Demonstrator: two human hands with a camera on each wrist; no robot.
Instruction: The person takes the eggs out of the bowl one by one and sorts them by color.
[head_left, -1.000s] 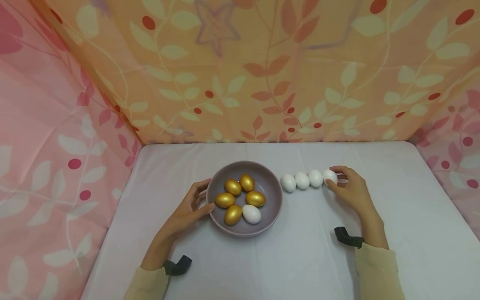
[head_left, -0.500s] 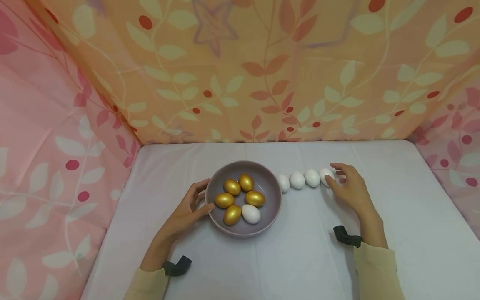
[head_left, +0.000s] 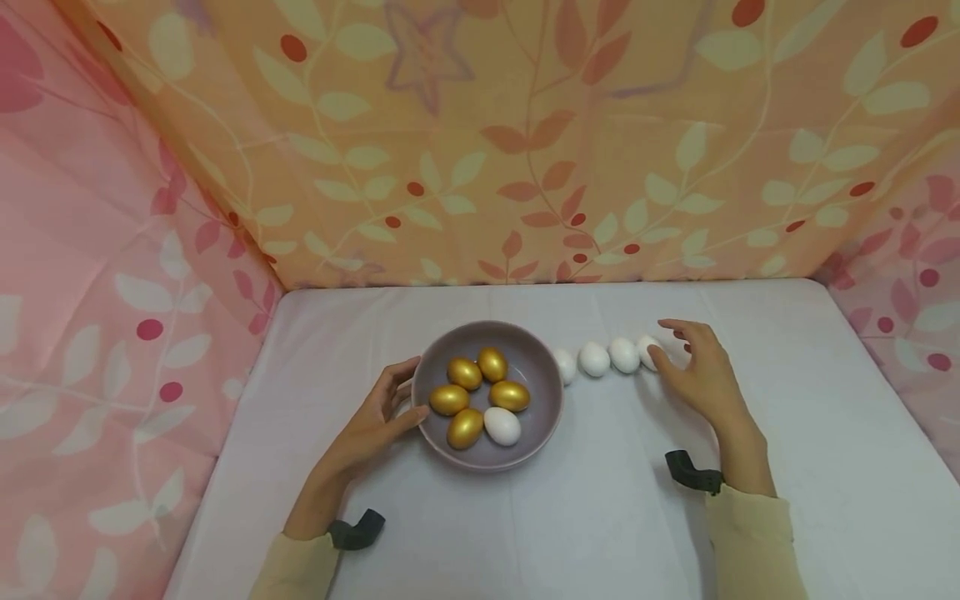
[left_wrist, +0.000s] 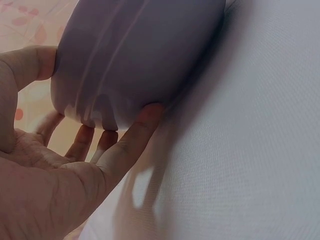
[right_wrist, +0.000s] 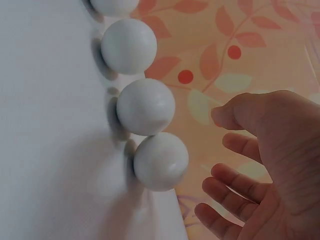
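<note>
A mauve bowl [head_left: 536,437] stands on the table with several golden eggs [head_left: 450,400] and one white egg [head_left: 502,426] inside. My left hand [head_left: 371,417] holds its left side, thumb and fingertips spread against the outer wall; the left wrist view shows the bowl [left_wrist: 150,60] from below its rim. Right of it runs a row of several white eggs [head_left: 594,359], the leftmost partly hidden by the rim. My right hand [head_left: 701,375] hovers at the row's right end with fingers loosely bent. In the right wrist view a gap separates its fingers from the end egg [right_wrist: 161,161].
White cloth covers the table [head_left: 585,525]. Behind it hangs an orange leaf-patterned curtain [head_left: 465,167], with a pink one [head_left: 90,292] to the left and another at the right. Each wrist wears a black curved mount [head_left: 693,472].
The row of white eggs has slid left, its first egg now overlapped by the bowl's rim. My right hand has let go of the end egg and spread its fingers. The left hand stays.
</note>
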